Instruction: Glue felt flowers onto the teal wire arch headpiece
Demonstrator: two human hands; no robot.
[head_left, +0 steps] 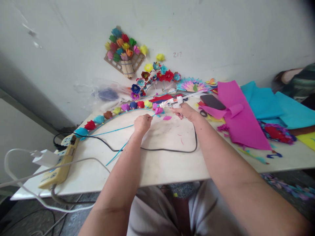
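Observation:
My left hand (pixel 143 124) pinches the thin blue stem of a pink paper flower (pixel 158 110) over the table. In my right hand (pixel 186 112) is a white glue gun (pixel 171 102), its nozzle pointing left, close to the flower. A loose pink petal (pixel 167 118) lies on the table just below. Behind my hands runs a curved row of paper flowers, among them a yellow one (pixel 148 104) and a red one (pixel 90 125), joined along a blue strand. Another blue stem (pixel 114 159) reaches out under my left forearm.
A yellow power strip (pixel 59 167) with a white charger (pixel 46 158) is at the left edge. A black cord (pixel 169 150) crosses the table. To the right are a phone (pixel 213 102), pink paper (pixel 243 118) and blue paper (pixel 262 101). Flower decorations (pixel 123 49) stand against the wall.

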